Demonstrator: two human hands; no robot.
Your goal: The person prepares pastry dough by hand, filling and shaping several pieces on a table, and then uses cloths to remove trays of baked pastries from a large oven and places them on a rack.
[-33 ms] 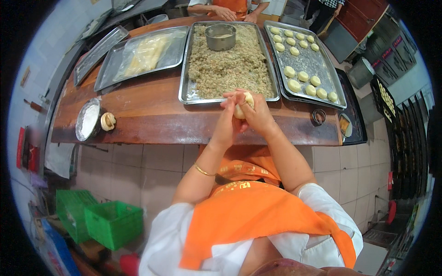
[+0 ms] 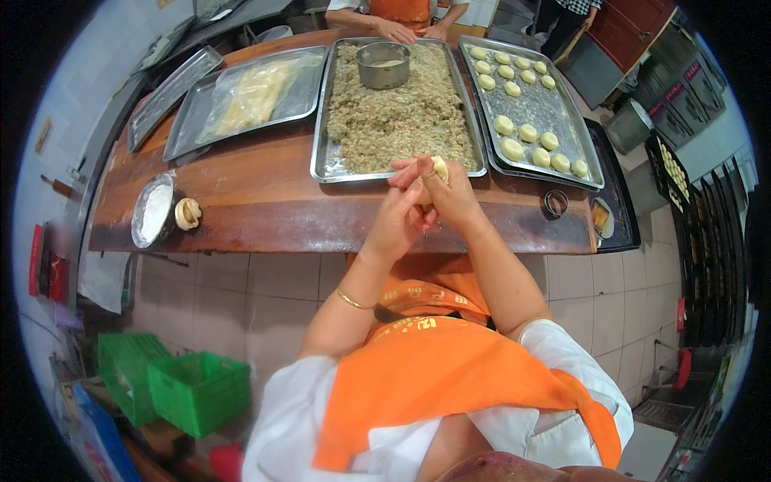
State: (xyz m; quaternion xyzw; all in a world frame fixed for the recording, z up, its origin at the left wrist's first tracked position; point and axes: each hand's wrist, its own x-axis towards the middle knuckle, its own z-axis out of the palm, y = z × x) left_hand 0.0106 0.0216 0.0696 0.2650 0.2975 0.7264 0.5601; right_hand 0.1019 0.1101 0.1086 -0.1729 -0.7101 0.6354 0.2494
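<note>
Over the front edge of the table, both of my hands are cupped round a pale dough ball [image 2: 438, 169], mostly hidden by my fingers. My left hand [image 2: 397, 215] wraps it from the left, with its fingers bent. From the right, my right hand [image 2: 458, 199] closes on the same dough, thumb laid across. Just beyond my hands lies a large metal tray [image 2: 318, 158] of crumbly, greenish-brown filling [image 2: 393, 120]. A round metal container [image 2: 384, 74] sits in that filling. Several finished-looking pale dough rounds [image 2: 528, 133] rest on a floured tray [image 2: 514, 104] at the right.
On the left are a bowl of white flour [image 2: 158, 210], a small stack of dough pieces [image 2: 188, 214] and a tray with plastic-covered dough [image 2: 255, 96]. A ring cutter [image 2: 555, 203] lies at the right edge. Across the table, a co-worker's hands [image 2: 397, 30] hover behind the filling tray.
My fingers have shifted round the dough, and my left hand has turned slightly, covering more of its lower part. The co-worker's hand at the far side has moved a little.
</note>
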